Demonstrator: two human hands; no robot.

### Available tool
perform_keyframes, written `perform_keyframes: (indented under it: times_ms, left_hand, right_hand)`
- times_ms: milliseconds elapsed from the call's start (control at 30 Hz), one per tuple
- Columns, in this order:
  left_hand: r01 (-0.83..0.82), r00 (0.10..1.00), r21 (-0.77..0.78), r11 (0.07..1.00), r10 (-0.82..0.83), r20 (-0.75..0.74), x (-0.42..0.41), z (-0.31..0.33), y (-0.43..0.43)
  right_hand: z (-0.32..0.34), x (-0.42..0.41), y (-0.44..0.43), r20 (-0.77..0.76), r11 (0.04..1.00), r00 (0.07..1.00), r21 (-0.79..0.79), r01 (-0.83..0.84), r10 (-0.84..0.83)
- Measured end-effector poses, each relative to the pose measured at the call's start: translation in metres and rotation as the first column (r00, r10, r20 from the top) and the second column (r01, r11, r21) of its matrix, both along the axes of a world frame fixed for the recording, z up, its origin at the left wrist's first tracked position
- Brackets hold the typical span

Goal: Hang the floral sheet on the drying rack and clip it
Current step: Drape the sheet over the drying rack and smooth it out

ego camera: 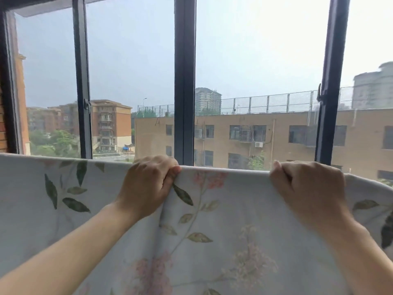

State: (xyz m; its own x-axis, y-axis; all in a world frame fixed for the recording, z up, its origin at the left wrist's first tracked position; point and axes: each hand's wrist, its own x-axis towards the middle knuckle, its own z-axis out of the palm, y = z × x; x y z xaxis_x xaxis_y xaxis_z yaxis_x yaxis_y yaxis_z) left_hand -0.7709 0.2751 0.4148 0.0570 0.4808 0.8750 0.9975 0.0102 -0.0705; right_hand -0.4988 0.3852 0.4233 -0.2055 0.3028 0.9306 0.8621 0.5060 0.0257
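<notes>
Pale floral sheet [212,231] is hanging before the window [184,81]. We are pinching its top edge with our left hand [146,184] and right hand [308,186], hands well apart.

Left hand [148,179] and right hand [306,184] each pinch the floral sheet [223,220] top edge before a window [184,81].

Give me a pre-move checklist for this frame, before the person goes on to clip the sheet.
1. Both hands gripping the top edge: ok. The left hand and right hand are each closed on the fold of the floral sheet.
2. Top edge level and taut between the hands: ok; it runs fairly straight.
3. Sheet actually over a drying rack bar: cannot tell. No bar shows; fabric covers the fold.
4. Clips within reach: cannot tell. None are in view.
5. A hand free for clipping: not ok. Both are occupied.
6. Fabric smooth: not ok. Creases run down below the left hand.
</notes>
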Motion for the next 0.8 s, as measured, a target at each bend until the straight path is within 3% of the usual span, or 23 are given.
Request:
perform_keyframes:
  times_ms: [100, 267, 333, 433, 567, 633, 800]
  left_hand:
    - [0.045, 0.999, 0.010, 0.999, -0.045, -0.013, -0.009, -0.002, -0.004]
    - [0.073, 0.997, -0.001, 0.997, -0.073, -0.006, -0.010, -0.002, -0.006]
    - [0.106, 0.994, 0.006, 0.994, -0.106, 0.000, -0.013, -0.001, -0.006]
    - [0.203, 0.979, -0.014, 0.979, -0.203, 0.035, -0.019, 0.004, -0.013]
    - [0.446, 0.870, -0.050, 0.894, -0.419, 0.260, -0.043, 0.019, -0.021]
    - [0.500, 0.830, -0.033, 0.865, -0.468, 0.304, -0.055, 0.022, -0.023]
    - [0.445, 0.890, -0.114, 0.889, -0.423, 0.170, -0.064, 0.023, -0.030]
  right_hand:
    - [0.010, -0.022, -0.022, -0.028, 0.984, 0.994, -0.144, -0.108, 0.105]
    - [0.011, -0.107, -0.064, -0.013, 0.962, 0.979, -0.181, -0.205, 0.206]
    - [0.001, -0.131, -0.065, -0.027, 0.985, 0.992, -0.112, -0.129, 0.126]
    - [-0.016, -0.144, -0.055, -0.110, 0.990, 0.990, 0.114, -0.078, 0.090]
    - [-0.018, -0.151, -0.046, -0.163, 0.980, 0.981, 0.185, -0.074, 0.105]
    - [-0.017, -0.153, -0.045, -0.165, 0.973, 0.980, 0.219, -0.073, 0.111]
    - [-0.019, -0.149, -0.043, -0.171, 0.961, 0.975, 0.258, -0.095, 0.143]
